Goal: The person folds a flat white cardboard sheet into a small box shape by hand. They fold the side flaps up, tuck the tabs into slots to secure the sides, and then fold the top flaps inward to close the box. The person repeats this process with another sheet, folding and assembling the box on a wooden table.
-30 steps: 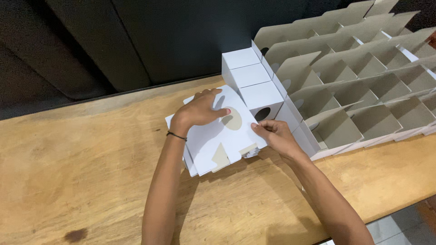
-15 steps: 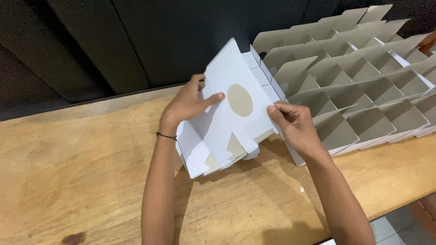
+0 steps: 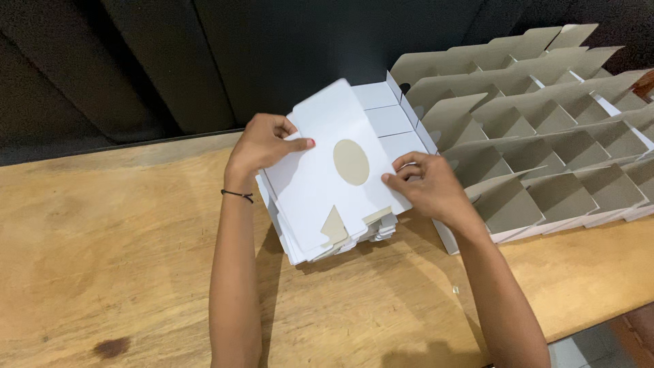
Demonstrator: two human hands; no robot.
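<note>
A flat white cardboard box blank (image 3: 327, 170) with an oval hole and a triangular cut-out is lifted at its far end above a stack of similar white blanks (image 3: 320, 249) on the wooden table (image 3: 122, 245). My left hand (image 3: 262, 142) grips the blank's upper left edge, thumb on top. My right hand (image 3: 426, 187) pinches its right edge. The blank tilts up toward me and hides part of the stack.
A large grid of grey cardboard dividers (image 3: 545, 150) with many open cells stands at the right. A few folded white boxes (image 3: 388, 116) sit at the grid's left end. A dark wall runs behind the table. The table's front edge (image 3: 599, 320) is at lower right.
The top blank lay flat on the stack under both hands a second ago. Both hands have since lifted its far end, so it now tilts up off the stack.
</note>
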